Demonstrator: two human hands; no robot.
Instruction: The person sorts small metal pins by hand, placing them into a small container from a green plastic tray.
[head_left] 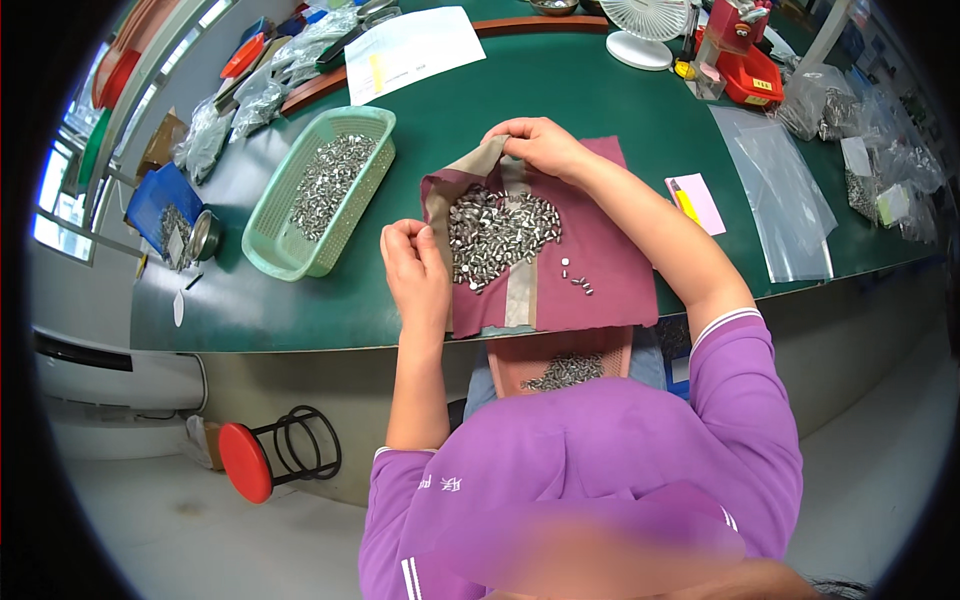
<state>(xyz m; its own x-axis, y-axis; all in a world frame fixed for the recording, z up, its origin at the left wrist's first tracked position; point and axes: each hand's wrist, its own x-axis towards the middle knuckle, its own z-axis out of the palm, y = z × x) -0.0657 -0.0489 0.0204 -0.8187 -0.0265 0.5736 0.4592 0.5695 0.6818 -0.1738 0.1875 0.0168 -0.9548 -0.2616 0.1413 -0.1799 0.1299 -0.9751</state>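
Observation:
A maroon cloth [610, 265] with a beige-grey stripe lies at the front edge of the green table. A heap of small shiny metal cylinders [505, 230] rests on its left half, and a few loose ones [581, 286] sit apart to the right. My right hand [545, 148] pinches the cloth's far edge, which is lifted and folded up. At the cloth's left edge my left hand [415, 275] is closed with the fingers curled, holding the raised border. Its fingertips are partly hidden.
A pale green basket [262, 215] of similar pieces stands left on the table [420, 320]. A pink basket [512, 365] with more sits over my lap. Farther off are a white paper [425, 45], a white fan [640, 50], plastic bags [775, 190] and a red stool [245, 462].

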